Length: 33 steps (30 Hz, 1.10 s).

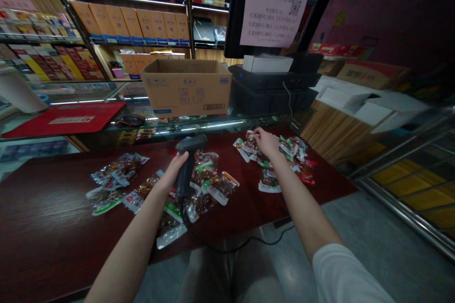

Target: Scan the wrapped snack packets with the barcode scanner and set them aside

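Note:
A black barcode scanner [185,173] stands upright in my left hand [175,171], whose fingers wrap round its handle. Its cable runs down over the table's near edge. With closed fingers my right hand [266,142] pinches a small snack packet [251,139] at the far side of the right-hand pile. Around that hand lie more clear packets with brown contents, among them a red-edged packet [306,173]. Beneath and beside the scanner are several similar snack packets [211,182]. Another cluster of packets [119,175] lies further left.
The dark red table [53,203] bears the piles. Behind it, a glass counter holds an open cardboard box [186,87], a red mat [66,119], a mouse [130,120] and a monitor with a paper sign [273,12]. A metal rack [408,208] stands at the right.

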{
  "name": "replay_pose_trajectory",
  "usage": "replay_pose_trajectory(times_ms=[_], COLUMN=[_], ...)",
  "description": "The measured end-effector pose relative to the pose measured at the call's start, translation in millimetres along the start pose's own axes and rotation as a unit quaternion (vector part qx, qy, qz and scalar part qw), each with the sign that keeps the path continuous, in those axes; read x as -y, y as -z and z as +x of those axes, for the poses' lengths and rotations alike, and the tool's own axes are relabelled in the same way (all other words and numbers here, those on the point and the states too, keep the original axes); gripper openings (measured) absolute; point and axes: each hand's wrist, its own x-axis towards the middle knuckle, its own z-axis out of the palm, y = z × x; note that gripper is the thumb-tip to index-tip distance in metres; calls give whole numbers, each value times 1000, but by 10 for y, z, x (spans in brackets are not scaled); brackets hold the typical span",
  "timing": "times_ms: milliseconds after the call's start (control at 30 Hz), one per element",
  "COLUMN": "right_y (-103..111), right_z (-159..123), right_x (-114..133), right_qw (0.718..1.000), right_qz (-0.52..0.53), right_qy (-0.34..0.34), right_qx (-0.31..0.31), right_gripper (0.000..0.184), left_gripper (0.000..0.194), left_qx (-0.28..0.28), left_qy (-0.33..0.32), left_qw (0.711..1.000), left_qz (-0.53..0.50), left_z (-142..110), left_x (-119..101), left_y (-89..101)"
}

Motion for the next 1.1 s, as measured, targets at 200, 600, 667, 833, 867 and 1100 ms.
replay_pose_trajectory(times_ms=[200, 600, 667, 833, 867, 1100], right_y=[-107, -103, -63, 17, 10, -283], right_z=[15, 13, -14, -280, -379, -1036], right_x=[6, -14, 4, 150, 200, 452], right_qw=[997, 994, 994, 994, 991, 931], right_qz=[-68, -82, -89, -1, 39, 259], right_qy=[44, 68, 61, 104, 125, 161], right_qx=[-5, 4, 1, -30, -18, 202], right_gripper=[28, 36, 40, 31, 29, 36], left_gripper=[67, 56, 56, 57, 57, 57], left_qx=[9, -13, -17, -24, -19, -13], left_qy=[3, -2, 7, 10, 9, 0], left_qw=[1000, 1000, 1000, 1000, 1000, 1000], left_qz=[0, -14, -15, -12, -11, 0], left_z=[-1, -12, -30, -69, -67, -48], left_x=[10, -59, -97, -156, -152, -131], left_y=[-12, 101, 125, 129, 127, 173])
